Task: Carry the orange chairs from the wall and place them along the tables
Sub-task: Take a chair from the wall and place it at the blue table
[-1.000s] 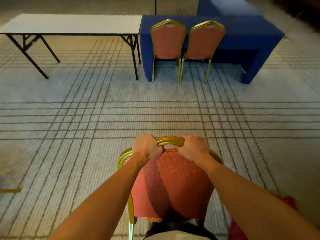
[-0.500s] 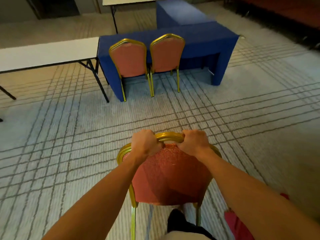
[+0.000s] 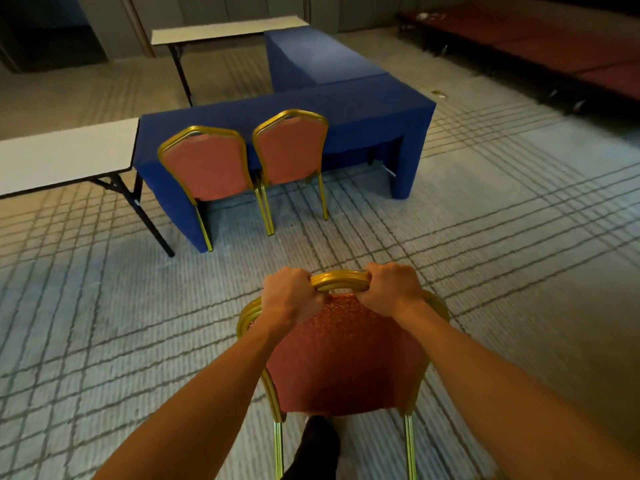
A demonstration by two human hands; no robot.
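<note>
An orange chair (image 3: 346,362) with a gold frame is in front of me, its back facing me. My left hand (image 3: 289,296) and my right hand (image 3: 391,289) both grip the top rail of its backrest. Its seat is hidden behind the backrest. Two more orange chairs, one on the left (image 3: 207,168) and one on the right (image 3: 291,148), stand side by side, pushed against the long side of a blue-draped table (image 3: 367,109) ahead. That table has free room along its right part.
A bare white folding table (image 3: 65,154) adjoins the blue one on the left. Another blue-draped table (image 3: 311,57) and a second white table (image 3: 221,29) stand behind. Dark red platforms (image 3: 554,39) line the right wall. Patterned carpet lies between me and the tables.
My view has lifted and swung to the right, so the tables and two placed chairs now sit further left and more of the room shows. Both hands keep their grip on the chair.
</note>
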